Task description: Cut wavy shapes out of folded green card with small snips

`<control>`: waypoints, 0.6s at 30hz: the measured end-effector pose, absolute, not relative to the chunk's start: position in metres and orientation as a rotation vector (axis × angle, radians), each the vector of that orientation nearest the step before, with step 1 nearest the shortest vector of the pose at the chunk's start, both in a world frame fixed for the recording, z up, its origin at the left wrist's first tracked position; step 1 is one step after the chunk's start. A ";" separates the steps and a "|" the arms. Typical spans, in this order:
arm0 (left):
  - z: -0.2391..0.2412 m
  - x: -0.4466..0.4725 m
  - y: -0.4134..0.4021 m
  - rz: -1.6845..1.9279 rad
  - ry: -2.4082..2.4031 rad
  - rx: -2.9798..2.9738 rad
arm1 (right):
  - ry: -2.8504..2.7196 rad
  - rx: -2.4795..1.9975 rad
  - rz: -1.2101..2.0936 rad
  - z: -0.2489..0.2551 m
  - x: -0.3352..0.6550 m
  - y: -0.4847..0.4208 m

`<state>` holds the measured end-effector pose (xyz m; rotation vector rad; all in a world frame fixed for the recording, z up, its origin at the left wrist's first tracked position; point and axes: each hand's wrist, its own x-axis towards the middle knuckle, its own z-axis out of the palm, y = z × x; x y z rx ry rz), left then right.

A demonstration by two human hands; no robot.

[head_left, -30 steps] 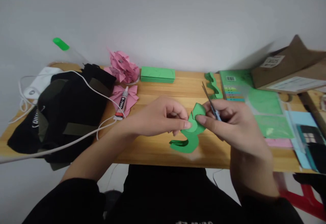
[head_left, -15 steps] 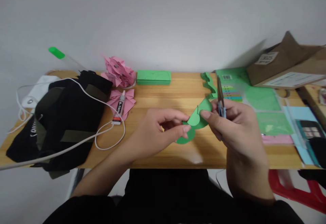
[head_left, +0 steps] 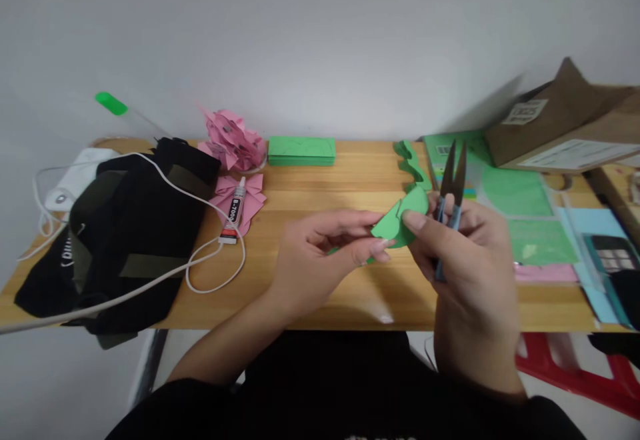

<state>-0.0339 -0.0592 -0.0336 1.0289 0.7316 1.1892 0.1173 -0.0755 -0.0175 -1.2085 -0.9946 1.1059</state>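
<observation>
Between my two hands, above the wooden table (head_left: 345, 307), is a green paper cutout (head_left: 403, 217) with rounded edges and a dark pencil line. The fingers of my left hand (head_left: 325, 250) are closed on its left end. My right hand (head_left: 457, 247) pinches the paper's right side between thumb and finger. Scissors (head_left: 454, 177) with blue handles also rest in my right hand, their blades pointing up and parted. Behind the hands, a wavy green paper strip (head_left: 413, 163) lies on the table. Part of the cutout is hidden by my left fingers.
At the back stands a stack of green paper (head_left: 301, 151). Left of it are a pink paper flower (head_left: 233, 139), a glue tube (head_left: 233, 213), a black bag (head_left: 135, 240) and a white cable (head_left: 165, 270). A cardboard box (head_left: 570, 127) and green packets (head_left: 543, 240) occupy the right.
The scissors' blades have spread apart and swung right, having looked closed before. Both hands and the green cutout have shifted slightly right, and my left fingers now cover more of the paper.
</observation>
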 end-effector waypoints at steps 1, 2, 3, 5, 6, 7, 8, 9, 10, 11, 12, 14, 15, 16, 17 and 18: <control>-0.033 -0.033 -0.059 1.198 0.732 1.035 | -0.989 -1.208 1.103 -0.017 0.116 -0.076; -0.033 -0.033 -0.059 1.204 0.739 1.043 | -0.981 -1.206 1.102 -0.016 0.115 -0.077; -0.033 -0.033 -0.060 1.211 0.747 1.050 | -0.970 -1.203 1.103 -0.016 0.114 -0.078; -0.033 -0.033 -0.060 1.225 0.768 1.061 | -0.951 -1.198 1.108 -0.015 0.112 -0.078; -0.033 -0.032 -0.061 1.234 0.777 1.066 | -0.944 -1.196 1.105 -0.015 0.111 -0.078; -0.033 -0.032 -0.061 1.246 0.784 1.069 | -0.942 -1.197 1.095 -0.015 0.110 -0.078; -0.033 -0.031 -0.061 1.260 0.787 1.067 | -0.945 -1.199 1.084 -0.015 0.110 -0.079; -0.033 -0.030 -0.061 1.272 0.790 1.059 | -0.953 -1.202 1.073 -0.016 0.110 -0.079; -0.033 -0.029 -0.062 1.283 0.793 1.045 | -0.960 -1.204 1.063 -0.016 0.110 -0.079; -0.033 -0.028 -0.062 1.290 0.798 1.026 | -0.964 -1.203 1.057 -0.017 0.110 -0.079; -0.033 -0.027 -0.062 1.297 0.804 1.005 | -0.967 -1.199 1.054 -0.017 0.111 -0.080; -0.032 -0.024 -0.062 1.305 0.821 0.966 | -0.973 -1.184 1.048 -0.019 0.111 -0.080; -0.032 -0.023 -0.062 1.309 0.827 0.949 | -0.978 -1.178 1.042 -0.020 0.112 -0.079; -0.031 -0.021 -0.062 1.312 0.832 0.934 | -0.983 -1.173 1.039 -0.021 0.112 -0.079; -0.031 -0.021 -0.061 1.314 0.834 0.921 | -0.989 -1.171 1.036 -0.021 0.111 -0.078; -0.031 -0.020 -0.061 1.314 0.837 0.908 | -0.989 -1.170 1.033 -0.022 0.111 -0.078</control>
